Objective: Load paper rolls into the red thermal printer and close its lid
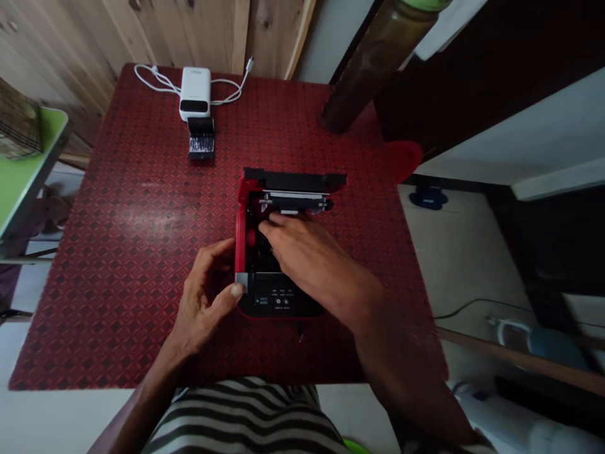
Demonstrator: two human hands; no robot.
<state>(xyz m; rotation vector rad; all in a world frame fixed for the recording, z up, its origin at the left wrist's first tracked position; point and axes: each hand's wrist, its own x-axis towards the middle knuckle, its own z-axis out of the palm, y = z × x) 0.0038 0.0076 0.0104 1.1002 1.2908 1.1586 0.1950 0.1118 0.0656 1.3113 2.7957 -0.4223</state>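
A red and black printer [241, 243] lies on the red patterned table with its lid [295, 181] raised at the back. A roller [297, 203] shows under the lid. My left hand [201, 293] steadies the printer at its front left corner, thumb on the grey corner piece and fingers along the red side. My right hand [307, 246] reaches down into the open bay from the right. Its fingers are bent and close together, with their tips hidden inside, so what they hold cannot be seen. Small buttons [282, 301] sit on the black front panel.
Toward the back left of the table [142, 265] lie a white power bank [195, 94] with a white cable [231, 94] and a small black piece [201, 139]. A tall dark bottle [373, 60] with a green lid stands at the back right. A green-topped table [42, 148] is at left.
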